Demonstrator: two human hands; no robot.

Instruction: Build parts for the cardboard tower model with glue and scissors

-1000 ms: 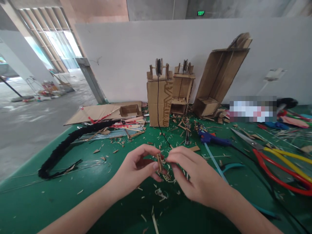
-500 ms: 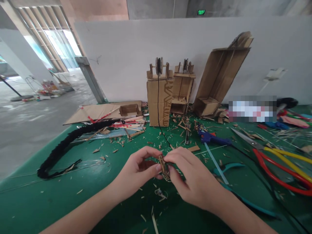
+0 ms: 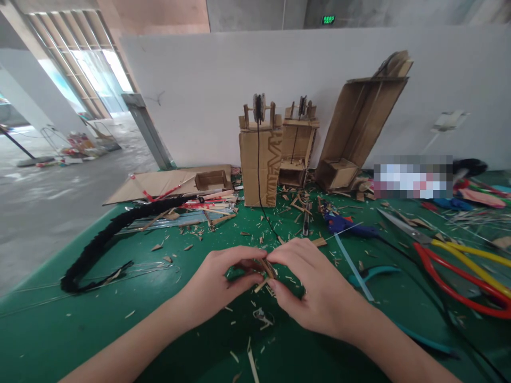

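Note:
Between my two hands is a small brown cardboard piece, partly covered by fingers. My left hand pinches its left side with thumb and fingertips. From the other side my right hand grips it, thumb below and fingers on top. A black cord runs from a spool on the upright cardboard box down to near my fingertips; whether it joins the piece I cannot tell. Below the hands lies a small clear scrap on the green tabletop.
A blue glue gun, teal-handled pliers and large scissors with red and yellow handles lie to the right. Left is a fuzzy black strip. Two more cardboard structures stand behind. Cardboard shreds are scattered about.
The cardboard piece has turned between my fingers, and a pale edge now shows at its lower left. My right thumb has shifted inward and down along it.

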